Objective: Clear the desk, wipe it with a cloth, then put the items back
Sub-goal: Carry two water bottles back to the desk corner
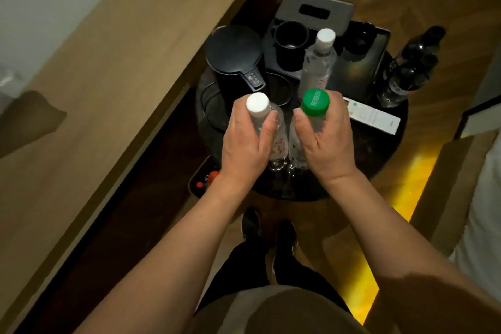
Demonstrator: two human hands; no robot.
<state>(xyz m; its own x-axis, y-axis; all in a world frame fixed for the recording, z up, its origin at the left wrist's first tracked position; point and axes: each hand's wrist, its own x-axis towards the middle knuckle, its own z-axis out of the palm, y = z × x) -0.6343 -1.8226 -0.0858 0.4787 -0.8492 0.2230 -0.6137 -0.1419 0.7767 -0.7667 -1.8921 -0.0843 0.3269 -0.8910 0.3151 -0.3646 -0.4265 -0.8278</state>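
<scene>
Bottles fill both of your hands: your left hand wraps round the neck and shoulder of a clear plastic water bottle with a white cap, and your right hand wraps round a clear water bottle with a green cap that carries raised lettering. Both bottles stand upright, side by side, over the near edge of a round dark tabletop; you cannot tell whether their bases touch it.

You have three clear water bottles in view: the two you hold and a third with a white cap, standing free on a black tray just behind your hands. Two dark glass bottles stand together at the right rim of the tabletop.

One black electric kettle sits on the left of the tabletop, its lid closed and its handle pointing toward you. One black mug stands in the tray beside the third bottle, and one grey tissue box sits behind it. One white card lies flat just right of your right hand.

The long wooden desk runs along your left, well apart from the bottles.
</scene>
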